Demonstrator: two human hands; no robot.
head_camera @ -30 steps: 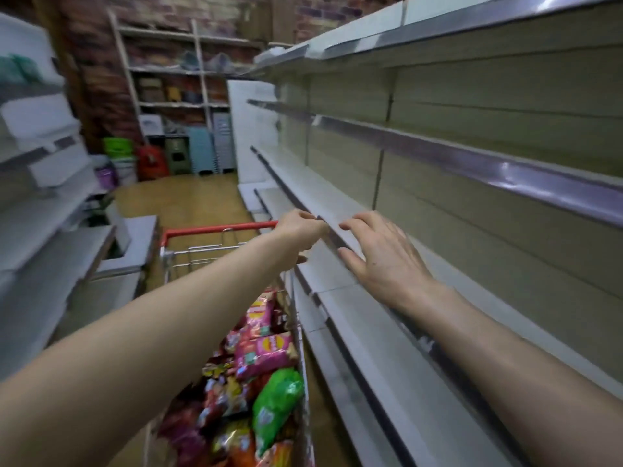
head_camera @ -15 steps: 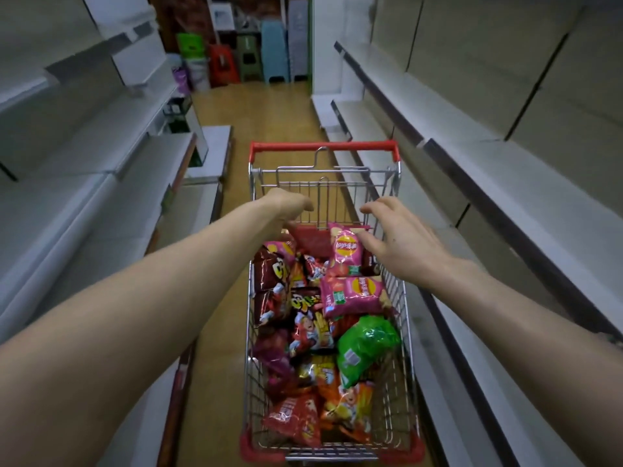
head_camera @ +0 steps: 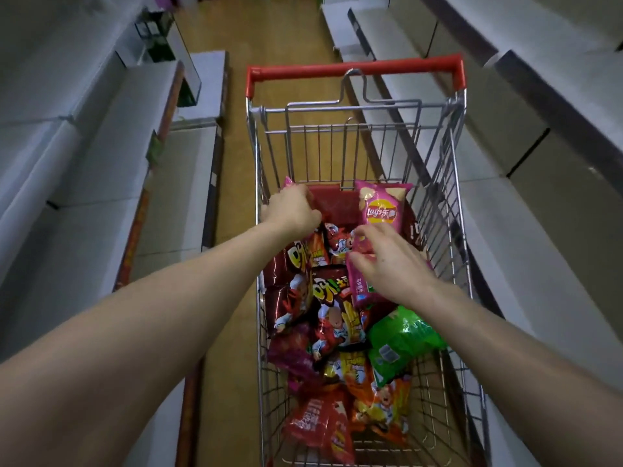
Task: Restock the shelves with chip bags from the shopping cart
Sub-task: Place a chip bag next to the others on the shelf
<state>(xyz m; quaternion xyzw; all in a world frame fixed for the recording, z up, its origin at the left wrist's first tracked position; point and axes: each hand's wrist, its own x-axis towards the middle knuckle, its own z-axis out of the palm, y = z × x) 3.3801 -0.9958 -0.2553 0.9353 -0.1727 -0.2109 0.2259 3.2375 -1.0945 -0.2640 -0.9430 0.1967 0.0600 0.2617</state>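
Though whether the left hand (head_camera: 291,212) grips anything is unclear, the right hand (head_camera: 391,264) lies loose-fingered on a pink bag (head_camera: 361,285).

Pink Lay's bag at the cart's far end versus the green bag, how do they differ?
The pink Lay's bag stands upright at the handle end; the green bag lies on its side, nearer the camera. The pink Lay's bag's front is smooth, the green bag's crumpled. Both sit in the shopping cart.

The left hand (head_camera: 293,210) and right hand (head_camera: 387,264) are down among chip bags (head_camera: 337,318) in the shopping cart (head_camera: 438,136).
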